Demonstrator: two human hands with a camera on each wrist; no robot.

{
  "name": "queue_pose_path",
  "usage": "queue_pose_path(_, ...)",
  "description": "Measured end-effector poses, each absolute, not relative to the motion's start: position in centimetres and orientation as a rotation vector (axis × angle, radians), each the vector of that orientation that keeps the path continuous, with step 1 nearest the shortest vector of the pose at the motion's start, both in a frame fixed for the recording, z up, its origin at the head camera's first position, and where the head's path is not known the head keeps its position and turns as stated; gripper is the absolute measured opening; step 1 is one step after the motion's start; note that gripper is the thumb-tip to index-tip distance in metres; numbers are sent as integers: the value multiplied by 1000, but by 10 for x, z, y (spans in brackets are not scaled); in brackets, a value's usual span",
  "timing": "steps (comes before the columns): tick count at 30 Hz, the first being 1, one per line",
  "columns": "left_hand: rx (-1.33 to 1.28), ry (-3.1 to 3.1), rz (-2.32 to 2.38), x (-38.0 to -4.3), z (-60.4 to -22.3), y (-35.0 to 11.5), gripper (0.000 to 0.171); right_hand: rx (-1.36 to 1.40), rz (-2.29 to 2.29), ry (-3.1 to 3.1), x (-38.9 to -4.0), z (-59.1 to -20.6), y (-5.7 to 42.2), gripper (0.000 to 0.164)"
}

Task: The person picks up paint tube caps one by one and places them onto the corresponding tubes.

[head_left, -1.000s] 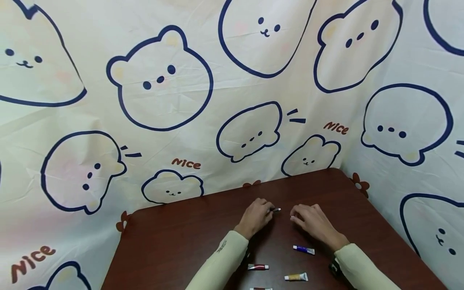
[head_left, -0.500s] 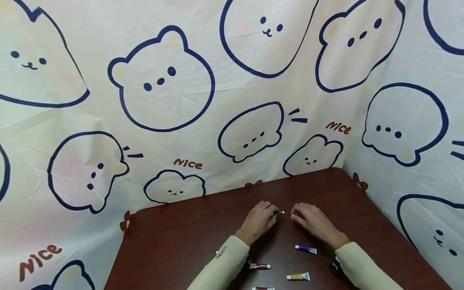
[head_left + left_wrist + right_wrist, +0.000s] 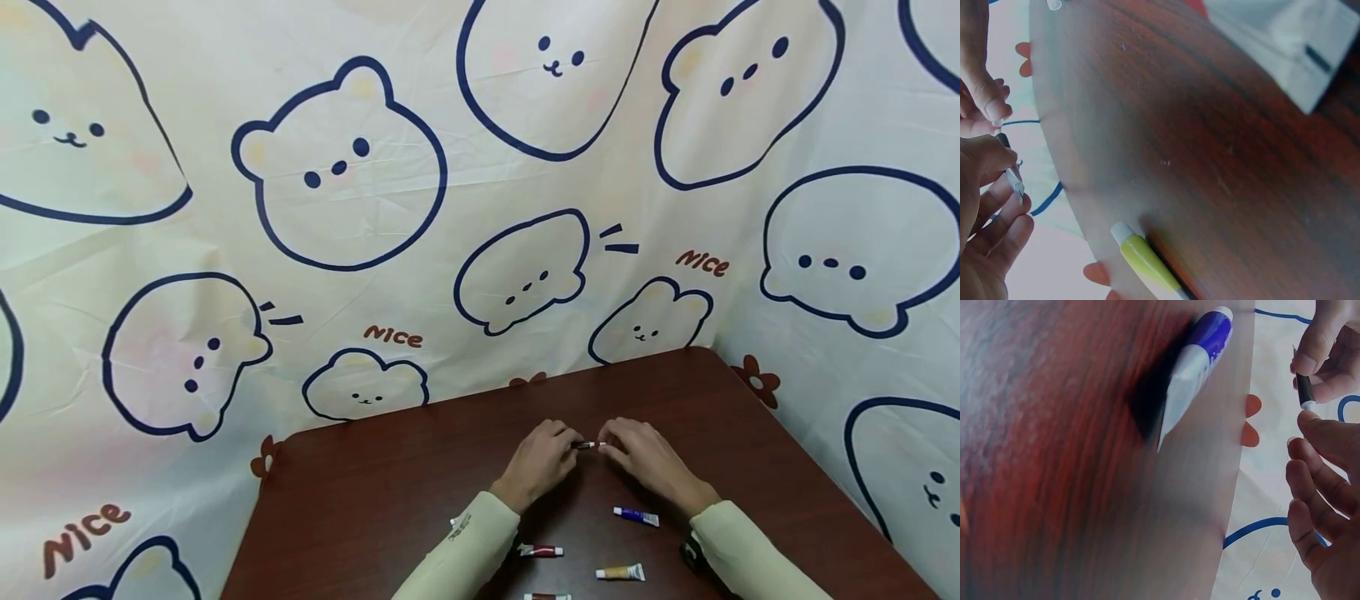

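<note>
My left hand (image 3: 538, 465) holds a small black-labelled paint tube (image 3: 582, 446) between thumb and fingers, its white nozzle toward the right. In the left wrist view the silvery tail of the tube (image 3: 1015, 180) lies against the fingers. My right hand (image 3: 651, 460) pinches a small white cap (image 3: 602, 444) between thumb and fingertip, right at the nozzle. The right wrist view has the black tube (image 3: 1305, 389) meeting the right thumb tip, which mostly covers the cap. The other right fingers are loosely bent.
Nearer on the brown table (image 3: 360, 500) lie a blue-purple paint tube (image 3: 636, 517), a red one (image 3: 542, 551), an ochre one (image 3: 620, 572) and a brownish-red one (image 3: 547, 597) at the frame's bottom. A yellow-green tube (image 3: 1147, 259) shows in the left wrist view. A patterned curtain (image 3: 337, 225) stands behind.
My left hand has moved the black tube right and slightly nearer, closing the gap to the cap in my right hand. The right hand has stayed almost in place.
</note>
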State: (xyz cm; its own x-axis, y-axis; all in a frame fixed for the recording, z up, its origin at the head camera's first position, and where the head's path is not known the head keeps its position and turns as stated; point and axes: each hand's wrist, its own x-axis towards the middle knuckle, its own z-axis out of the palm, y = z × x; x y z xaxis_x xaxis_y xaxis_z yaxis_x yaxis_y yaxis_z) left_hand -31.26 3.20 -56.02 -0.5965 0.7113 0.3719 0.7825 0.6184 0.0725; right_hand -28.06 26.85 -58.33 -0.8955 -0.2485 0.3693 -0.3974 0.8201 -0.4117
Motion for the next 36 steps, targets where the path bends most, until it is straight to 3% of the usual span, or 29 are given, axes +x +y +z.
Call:
queue_pose_path(16, -1249, -2451, -292, -308, -559, 31, 19, 534, 672, -2666, -281, -586, 263, 16)
queue_pose_path(25, -1268, -2415, -238, -308, -555, 27, 18, 549, 654, -2650, -279, -584, 260, 5)
queue_pose_path(36, -1258, -2378, -217, -304, -558, 25, 19, 609, 937, -2647, -277, -585, 260, 8)
